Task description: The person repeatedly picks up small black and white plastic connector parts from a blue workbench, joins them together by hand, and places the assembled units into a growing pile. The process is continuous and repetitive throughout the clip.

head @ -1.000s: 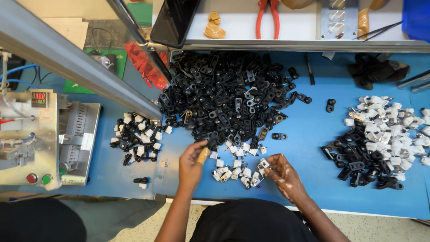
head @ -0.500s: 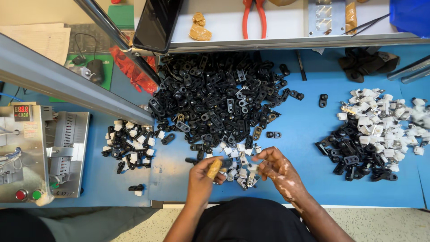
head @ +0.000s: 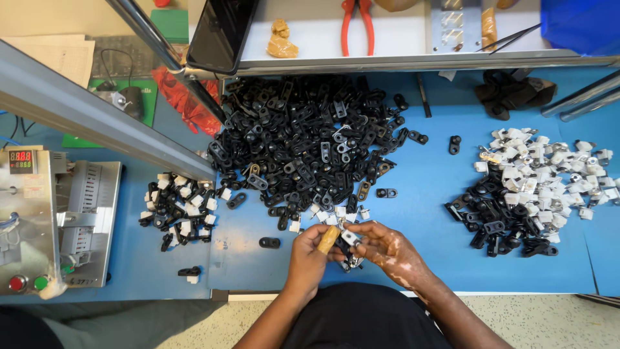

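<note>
My left hand [head: 309, 257] and my right hand [head: 385, 249] meet at the near edge of the blue table [head: 420, 213]. Between their fingertips they pinch a small black and white plastic part [head: 349, 240]. The left index finger wears a tan finger cot [head: 328, 238]. A few small white pieces [head: 336, 213] lie just beyond the hands. Behind those spreads a big heap of black plastic clips [head: 310, 145].
A mixed pile of white and black parts [head: 526, 187] lies at the right, a smaller mixed pile [head: 177, 210] at the left. A grey machine with red and green buttons [head: 39, 226] stands far left. A shelf [head: 413, 39] holds red pliers [head: 357, 22] and tweezers.
Both hands have drawn back toward the table's near edge and come together on a small part. The view has shifted slightly.
</note>
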`<state>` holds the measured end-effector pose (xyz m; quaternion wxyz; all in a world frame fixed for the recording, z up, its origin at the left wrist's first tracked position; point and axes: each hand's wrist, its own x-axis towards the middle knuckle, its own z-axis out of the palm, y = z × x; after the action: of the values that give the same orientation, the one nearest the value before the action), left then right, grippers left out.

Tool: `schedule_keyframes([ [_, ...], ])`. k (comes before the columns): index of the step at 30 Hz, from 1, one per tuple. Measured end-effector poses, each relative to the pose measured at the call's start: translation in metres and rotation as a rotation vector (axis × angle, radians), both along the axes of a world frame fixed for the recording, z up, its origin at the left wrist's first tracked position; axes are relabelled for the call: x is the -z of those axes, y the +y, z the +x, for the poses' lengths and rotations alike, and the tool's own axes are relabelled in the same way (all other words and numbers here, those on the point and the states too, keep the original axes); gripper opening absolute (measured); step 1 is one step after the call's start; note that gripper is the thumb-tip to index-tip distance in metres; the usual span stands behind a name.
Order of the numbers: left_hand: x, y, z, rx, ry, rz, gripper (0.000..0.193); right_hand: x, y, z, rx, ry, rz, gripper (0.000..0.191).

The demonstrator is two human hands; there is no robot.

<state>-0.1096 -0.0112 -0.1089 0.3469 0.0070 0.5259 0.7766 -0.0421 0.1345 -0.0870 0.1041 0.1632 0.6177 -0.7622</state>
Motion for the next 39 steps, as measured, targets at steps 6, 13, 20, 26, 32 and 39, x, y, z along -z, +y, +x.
schedule_keyframes([
  [6,-0.009,-0.007,0.006,0.169,0.052,0.006,0.022,-0.008,0.002,0.003,0.052,-0.034,-0.077,0.018],
  [13,-0.016,-0.007,0.008,0.103,0.009,0.112,0.018,-0.026,-0.002,0.005,0.225,0.009,0.01,0.027],
  [20,-0.026,-0.01,0.01,0.182,-0.169,0.21,0.019,-0.039,-0.013,0.015,0.143,0.35,0.354,0.019],
  [26,-0.029,-0.011,0.013,0.221,-0.312,0.311,0.02,-0.048,-0.013,0.016,0.047,0.616,0.751,0.021],
  [32,-0.029,-0.007,0.018,0.148,-0.165,0.173,0.011,-0.061,-0.008,0.013,-0.008,0.832,0.881,0.023],
  [39,-0.051,-0.013,0.02,0.039,0.526,0.053,0.025,-0.066,-0.026,0.015,0.183,0.255,0.719,0.019],
])
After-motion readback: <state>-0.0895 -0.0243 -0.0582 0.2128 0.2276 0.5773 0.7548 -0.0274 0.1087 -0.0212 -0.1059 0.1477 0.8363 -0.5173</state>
